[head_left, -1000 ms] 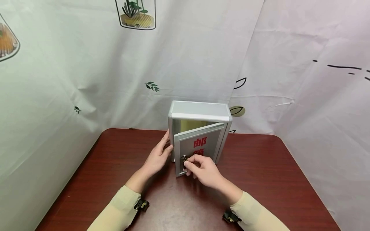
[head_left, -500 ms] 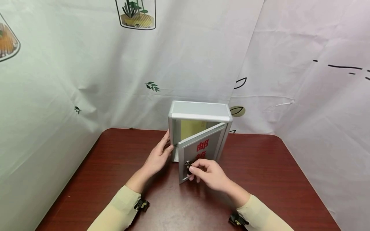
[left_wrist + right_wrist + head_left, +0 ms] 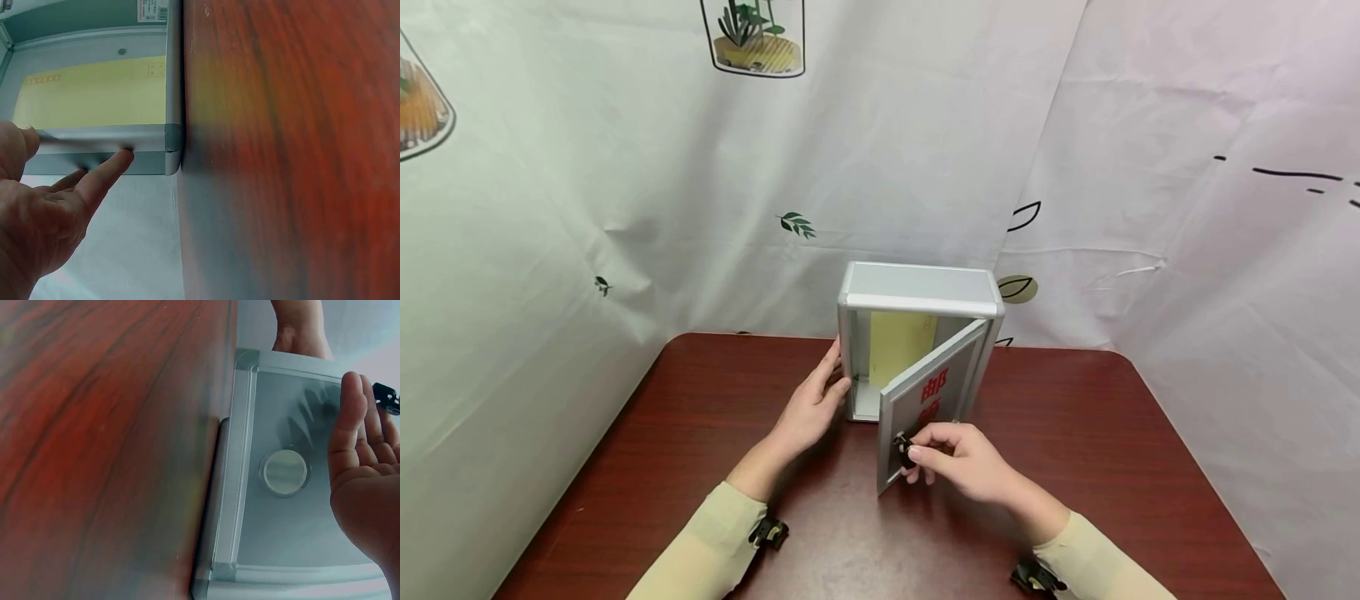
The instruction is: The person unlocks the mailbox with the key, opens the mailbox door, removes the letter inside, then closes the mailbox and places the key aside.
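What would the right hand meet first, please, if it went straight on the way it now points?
Probably the open door of the box, just beyond the small black piece that the right hand pinches; the gap is hard to judge.

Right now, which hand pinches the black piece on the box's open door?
The right hand, holding the black piece; the left hand only touches the side of the box.

Head view: door [image 3: 951, 398] hides lower right of envelope [image 3: 895, 346], right hand [image 3: 966, 462] partly covers lower red character [image 3: 929, 410], bottom edge crops both sleeves [image 3: 707, 542]. Left wrist: label [image 3: 152, 10] print unreadably small.
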`<state>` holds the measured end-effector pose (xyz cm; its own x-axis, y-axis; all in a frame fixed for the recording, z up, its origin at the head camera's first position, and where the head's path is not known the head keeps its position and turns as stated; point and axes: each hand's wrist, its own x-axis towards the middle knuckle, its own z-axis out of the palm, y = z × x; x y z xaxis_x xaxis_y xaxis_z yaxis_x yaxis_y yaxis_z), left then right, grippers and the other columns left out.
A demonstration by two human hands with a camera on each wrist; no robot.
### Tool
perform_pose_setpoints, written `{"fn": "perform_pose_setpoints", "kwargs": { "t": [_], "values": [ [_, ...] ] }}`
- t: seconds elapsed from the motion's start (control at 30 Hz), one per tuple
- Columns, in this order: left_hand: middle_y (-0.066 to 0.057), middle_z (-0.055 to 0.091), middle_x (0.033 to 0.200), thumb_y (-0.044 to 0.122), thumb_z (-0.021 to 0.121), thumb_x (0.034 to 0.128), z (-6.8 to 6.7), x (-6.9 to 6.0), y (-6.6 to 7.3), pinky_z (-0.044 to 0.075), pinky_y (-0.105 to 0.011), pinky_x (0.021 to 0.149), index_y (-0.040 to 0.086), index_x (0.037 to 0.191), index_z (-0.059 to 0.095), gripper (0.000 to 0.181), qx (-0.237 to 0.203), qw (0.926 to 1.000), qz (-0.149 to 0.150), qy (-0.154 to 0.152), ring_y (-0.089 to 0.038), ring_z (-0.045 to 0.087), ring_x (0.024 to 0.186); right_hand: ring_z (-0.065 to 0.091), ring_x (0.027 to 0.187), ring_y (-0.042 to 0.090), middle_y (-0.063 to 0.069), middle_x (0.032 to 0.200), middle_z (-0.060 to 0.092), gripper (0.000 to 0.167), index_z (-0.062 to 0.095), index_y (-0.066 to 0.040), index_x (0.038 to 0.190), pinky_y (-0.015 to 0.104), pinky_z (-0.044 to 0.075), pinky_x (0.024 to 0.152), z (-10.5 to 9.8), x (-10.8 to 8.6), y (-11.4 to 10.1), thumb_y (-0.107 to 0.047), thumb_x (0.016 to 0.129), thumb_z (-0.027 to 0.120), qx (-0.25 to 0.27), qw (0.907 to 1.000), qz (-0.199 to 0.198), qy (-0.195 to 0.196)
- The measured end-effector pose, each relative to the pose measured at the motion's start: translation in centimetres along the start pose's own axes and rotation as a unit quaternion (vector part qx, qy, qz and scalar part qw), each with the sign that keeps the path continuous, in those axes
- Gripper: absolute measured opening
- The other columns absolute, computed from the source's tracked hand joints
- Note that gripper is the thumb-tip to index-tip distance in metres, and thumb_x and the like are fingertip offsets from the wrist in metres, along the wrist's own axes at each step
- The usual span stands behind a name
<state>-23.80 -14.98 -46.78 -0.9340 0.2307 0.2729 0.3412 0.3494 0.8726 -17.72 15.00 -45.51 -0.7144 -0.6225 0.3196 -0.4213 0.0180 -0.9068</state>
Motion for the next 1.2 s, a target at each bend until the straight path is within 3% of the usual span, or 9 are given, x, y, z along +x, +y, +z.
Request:
{"fn": "perform_pose_setpoints", "kwargs": {
  "t": [0.27,0.53,0.7,1.0,1.2],
  "values": [
    [-0.017,0.044,0.173,0.021,0.059,0.1182,0.0,0.1,0.0,0.063,-0.053,0.102,0.032,0.18,0.023,0.072,0.0,1.0,0.002,-0.002,-0.036,0.052,0.153,0.08,0.075,0.03,0.018,0.088,0.08,0.014,0.077,0.004,0.105,0.04,0.065,0.062,-1.0,-0.9,-0.1,0.005,0.11,0.064,0.009,0.9998,-0.007,-0.015],
    [-0.017,0.043,0.174,0.022,0.059,0.1183,0.0,0.1,0.3,0.062,-0.05,0.103,0.03,0.18,0.022,0.073,0.017,0.9998,0.006,-0.004,-0.036,0.051,0.154,0.077,0.076,0.043,0.018,0.091,0.08,0.018,0.079,-0.001,0.106,0.034,0.064,0.067,-1.9,-1.6,-0.3,0.006,0.109,0.063,0.013,0.9995,-0.004,-0.029],
    [-0.017,0.042,0.174,0.022,0.059,0.1181,0.0,0.1,0.4,0.062,-0.051,0.103,0.029,0.18,0.022,0.073,0.016,0.9998,0.009,-0.004,-0.037,0.05,0.154,0.076,0.077,0.044,0.018,0.092,0.08,0.02,0.079,-0.001,0.109,0.041,0.065,0.066,-2.6,-2.0,0.0,0.008,0.109,0.061,0.019,0.9985,-0.02,-0.047],
    [-0.019,0.042,0.174,0.025,0.058,0.1188,0.0,0.1,0.0,0.064,-0.051,0.1,0.027,0.18,0.022,0.071,0.019,0.9998,0.011,-0.001,-0.039,0.053,0.151,0.081,0.081,0.027,0.027,0.093,0.077,0.022,0.076,0.005,0.108,0.047,0.068,0.07,-3.6,-2.6,0.0,0.014,0.108,0.057,0.062,0.9945,-0.038,-0.075],
    [-0.019,0.043,0.173,0.023,0.057,0.1191,0.2,0.2,0.1,0.063,-0.052,0.101,0.027,0.18,0.022,0.071,0.016,0.9998,0.007,0.0,-0.038,0.055,0.149,0.073,0.072,0.042,0.025,0.089,0.077,0.027,0.077,0.002,0.108,0.043,0.066,0.067,-4.5,-3.3,0.3,0.018,0.106,0.056,0.051,0.994,-0.042,-0.087]
  ]
}}
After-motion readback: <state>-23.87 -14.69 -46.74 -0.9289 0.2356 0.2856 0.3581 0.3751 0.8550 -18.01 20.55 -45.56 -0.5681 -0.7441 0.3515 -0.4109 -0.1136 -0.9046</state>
